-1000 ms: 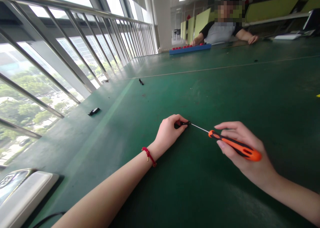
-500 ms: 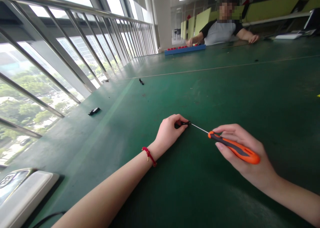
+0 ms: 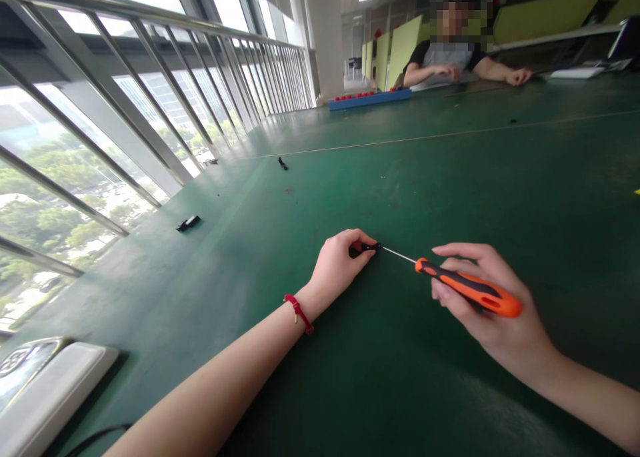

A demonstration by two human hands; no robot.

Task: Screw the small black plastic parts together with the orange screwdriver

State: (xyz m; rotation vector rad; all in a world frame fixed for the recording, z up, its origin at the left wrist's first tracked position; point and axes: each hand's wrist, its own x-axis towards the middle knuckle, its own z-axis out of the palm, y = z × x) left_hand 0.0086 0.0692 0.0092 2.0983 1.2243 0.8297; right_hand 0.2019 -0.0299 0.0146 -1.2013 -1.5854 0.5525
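My left hand (image 3: 341,260) rests at the middle of the green table and pinches a small black part (image 3: 371,247) between thumb and fingers. A screwdriver (image 3: 467,287) with an orange and dark grey handle lies in my right hand (image 3: 500,310). Its thin metal shaft points left, and the tip meets the black part's right end. Around the handle the right thumb and lower fingers are curled, while the index finger is stretched out above it. What kind of part the left hand holds is too small to tell.
Two small black pieces lie to the left, one nearer (image 3: 189,223) and one farther (image 3: 283,163). A phone-like device on a white block (image 3: 65,390) sits at lower left. Across the green table (image 3: 450,177), a person (image 3: 445,63) sits beside a blue tray (image 3: 370,100) with red pieces. Metal railing (image 3: 150,57) borders the left.
The screwdriver handle has turned in my right hand, and its index finger has lifted off. My left hand keeps still. The person opposite has drawn one hand back from the blue tray.
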